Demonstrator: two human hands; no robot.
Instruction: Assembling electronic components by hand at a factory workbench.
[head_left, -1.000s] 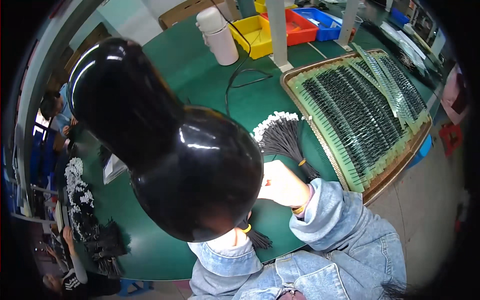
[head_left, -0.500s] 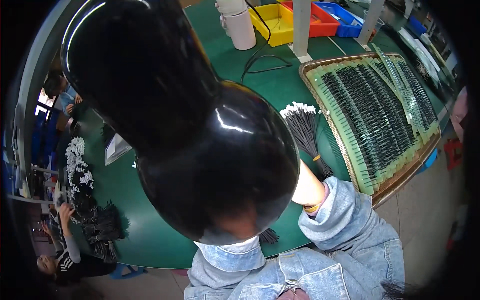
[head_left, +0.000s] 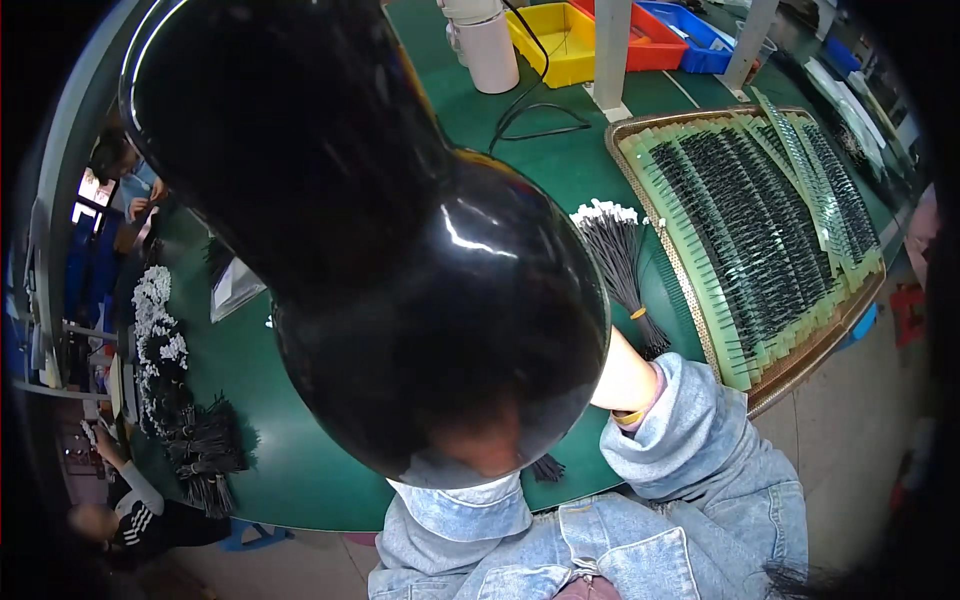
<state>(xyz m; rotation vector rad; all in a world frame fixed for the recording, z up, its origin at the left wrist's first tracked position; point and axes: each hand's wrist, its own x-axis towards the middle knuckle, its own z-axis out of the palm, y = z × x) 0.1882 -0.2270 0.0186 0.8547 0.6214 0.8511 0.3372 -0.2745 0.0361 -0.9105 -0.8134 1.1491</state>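
Observation:
A large glossy black rounded object (head_left: 430,300) with a broad neck blocks the middle of the view and hides the work area. Only the wrist of my right hand (head_left: 624,378) shows at its right edge, coming out of a denim cuff with a yellow band; the fingers are hidden. My left hand is hidden entirely, with just its denim sleeve (head_left: 465,505) below the black object. Beside my right wrist lies a bundle of black cables (head_left: 622,262) with white connector ends, tied with a yellow band. More black cable ends (head_left: 547,468) peek out near the table's front edge.
On the right, a rimmed tray (head_left: 707,345) holds rows of black parts on green strips. Yellow (head_left: 560,62), red (head_left: 655,52) and blue (head_left: 690,40) bins stand behind metal posts, beside a white bottle (head_left: 490,55). Cable bundles (head_left: 205,450) lie at left, near two people.
The view has shifted slightly, so the tray, bins and cable bundle sit a little further right. At the lower left, a person's head and hands have moved. My sleeves have hardly moved.

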